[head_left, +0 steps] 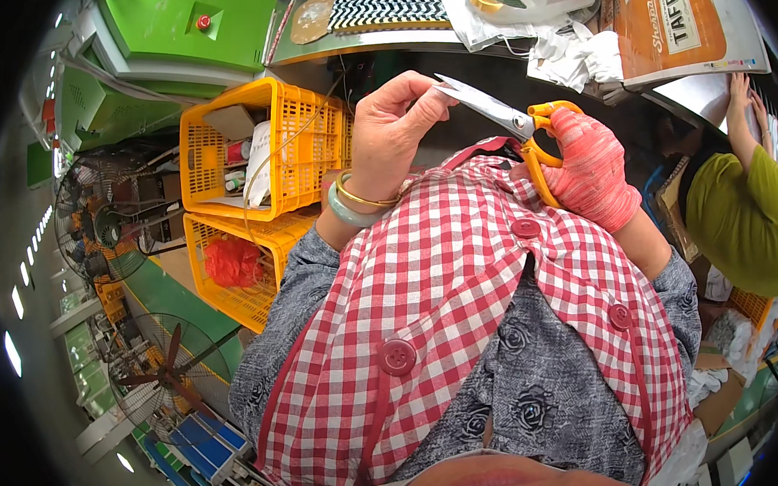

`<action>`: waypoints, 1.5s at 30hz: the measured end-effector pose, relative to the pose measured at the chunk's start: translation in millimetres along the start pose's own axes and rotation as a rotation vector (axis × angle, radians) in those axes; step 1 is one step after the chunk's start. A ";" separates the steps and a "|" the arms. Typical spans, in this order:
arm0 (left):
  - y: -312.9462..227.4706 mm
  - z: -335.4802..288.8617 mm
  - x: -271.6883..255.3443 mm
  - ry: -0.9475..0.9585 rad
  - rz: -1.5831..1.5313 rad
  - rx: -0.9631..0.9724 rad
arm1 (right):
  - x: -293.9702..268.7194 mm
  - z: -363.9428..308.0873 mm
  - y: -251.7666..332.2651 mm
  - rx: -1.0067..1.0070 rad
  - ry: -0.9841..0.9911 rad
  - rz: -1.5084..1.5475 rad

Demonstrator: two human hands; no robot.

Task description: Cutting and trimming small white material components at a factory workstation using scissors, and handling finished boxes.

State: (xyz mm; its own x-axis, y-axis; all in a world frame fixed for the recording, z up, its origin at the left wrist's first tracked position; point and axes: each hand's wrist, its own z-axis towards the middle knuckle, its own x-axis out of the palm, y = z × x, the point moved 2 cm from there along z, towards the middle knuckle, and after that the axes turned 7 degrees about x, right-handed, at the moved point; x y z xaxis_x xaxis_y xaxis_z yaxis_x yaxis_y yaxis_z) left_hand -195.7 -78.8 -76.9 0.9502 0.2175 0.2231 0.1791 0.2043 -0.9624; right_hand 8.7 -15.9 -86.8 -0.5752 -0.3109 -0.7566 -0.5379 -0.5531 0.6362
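Note:
My right hand (594, 166), in a pinkish-red knitted glove, grips a pair of scissors (488, 110) by its orange handles. The steel blades point left, their tips slightly apart. Right by those tips is my bare left hand (395, 124), thumb and forefinger pinched together. Whatever the pinch holds, if anything, is too small or hidden to make out. Both hands are raised in front of my red-and-white checked apron (423, 262). A gold bangle and a pale green bangle (351, 213) circle my left wrist.
Beyond my hands runs a bench edge (382, 38) with a zigzag-patterned strip (388, 5) and white cloths (579, 59). Yellow crates (311, 142) and a green machine (176, 21) stand left, beside fans (167, 372). At the right, a person in a yellow-green top (742, 217) works near a printed sheet (681, 38).

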 end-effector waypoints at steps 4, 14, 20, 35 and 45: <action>2.3 -0.1 -1.3 0.033 -0.032 -0.003 | -0.7 0.6 2.0 -0.045 -0.049 -0.018; 2.9 -1.0 2.0 0.030 -0.034 -0.045 | -7.0 -2.0 0.5 -0.013 -0.017 0.054; 7.6 -0.1 3.0 0.032 -0.048 -0.095 | 0.8 -3.5 -5.0 0.029 -0.012 0.122; 30.8 -0.1 13.9 0.257 -0.126 -0.322 | -7.0 -6.4 -18.6 0.068 0.207 0.267; 28.8 2.7 11.7 0.323 -0.157 -0.342 | -16.2 -3.8 -16.6 -0.008 0.226 0.159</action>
State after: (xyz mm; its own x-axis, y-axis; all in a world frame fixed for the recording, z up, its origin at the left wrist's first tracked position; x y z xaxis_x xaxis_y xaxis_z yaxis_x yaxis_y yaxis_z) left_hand -180.1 -67.8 -101.6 0.9259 -0.1092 0.3616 0.3479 -0.1259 -0.9290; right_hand 29.3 -4.7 -85.7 -0.4993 -0.5584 -0.6625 -0.4464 -0.4896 0.7491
